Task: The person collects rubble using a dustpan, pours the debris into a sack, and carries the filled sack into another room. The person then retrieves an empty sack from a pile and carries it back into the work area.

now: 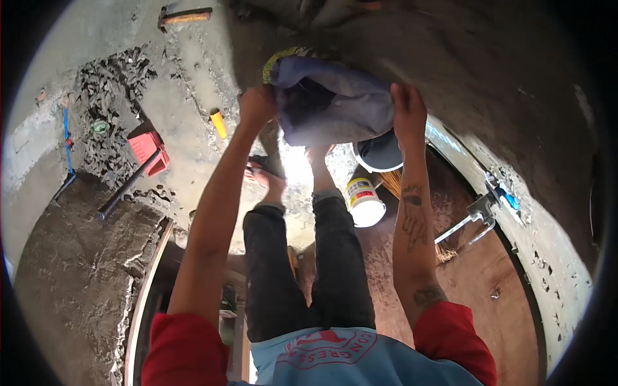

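Observation:
A greyish-purple cloth or sack is stretched between my two hands, with a dark fold or opening on its left part. My left hand is closed on its left edge. At its right edge, my right hand grips the material with the fingers bent over it. Behind the cloth's upper left shows a yellow-green patterned piece. Below the cloth are my feet, partly hidden by it, and a dark round bucket or basin.
A white bucket stands beside my legs. On the left lie a red dustpan, rubble, a yellow tube and a blue pipe. A hammer lies farther off. A metal clamp-like tool is at the right.

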A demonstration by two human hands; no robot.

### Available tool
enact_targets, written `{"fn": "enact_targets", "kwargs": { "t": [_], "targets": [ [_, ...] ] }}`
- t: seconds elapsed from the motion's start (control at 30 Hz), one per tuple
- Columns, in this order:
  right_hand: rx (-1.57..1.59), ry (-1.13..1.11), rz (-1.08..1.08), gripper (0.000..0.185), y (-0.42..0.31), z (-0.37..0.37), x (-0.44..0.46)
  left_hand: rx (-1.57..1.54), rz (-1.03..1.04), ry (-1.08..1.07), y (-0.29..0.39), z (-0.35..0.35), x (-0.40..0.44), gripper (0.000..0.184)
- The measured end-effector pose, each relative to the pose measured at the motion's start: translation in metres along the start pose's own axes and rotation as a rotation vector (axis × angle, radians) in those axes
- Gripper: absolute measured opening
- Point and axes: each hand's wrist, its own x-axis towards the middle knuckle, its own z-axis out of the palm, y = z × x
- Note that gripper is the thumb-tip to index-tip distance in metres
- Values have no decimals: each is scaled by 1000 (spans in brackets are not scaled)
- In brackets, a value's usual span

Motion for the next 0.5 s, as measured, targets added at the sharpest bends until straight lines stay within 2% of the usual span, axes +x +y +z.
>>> {"fn": "enact_targets", "kwargs": {
  "t": [0.07,0.13,0.2,0.27,0.33,0.4,0.43,0.47,0.5],
  "targets": [
    [-12,36,23,33,7,-11,-1,-79,47,37,11,-37,15,28],
    [-140,126,-82,33,3,-26,3,-28,167,201,21,-78,36,25],
    [-153,104,-132,31,-5,-34,3,372,580,161,25,-139,62,23],
    [-141,181,-86,30,-20,-32,-5,83,378,-16,44,-155,69,24],
    [-200,177,-132,31,-13,-30,-5,-271,201,-143,53,-157,62,25],
    [-66,166,-28,34,-26,-31,-17,-651,123,-269,54,-152,40,27],
    [-65,165,-45,34,-19,-32,-24,-838,83,-314,48,-151,24,28],
    [-125,169,0,35,-8,-32,-28,-977,64,-300,39,-152,-1,29],
    [-176,169,36,35,-10,-25,-26,-1046,70,-183,27,-159,-42,33]
  ]
}}
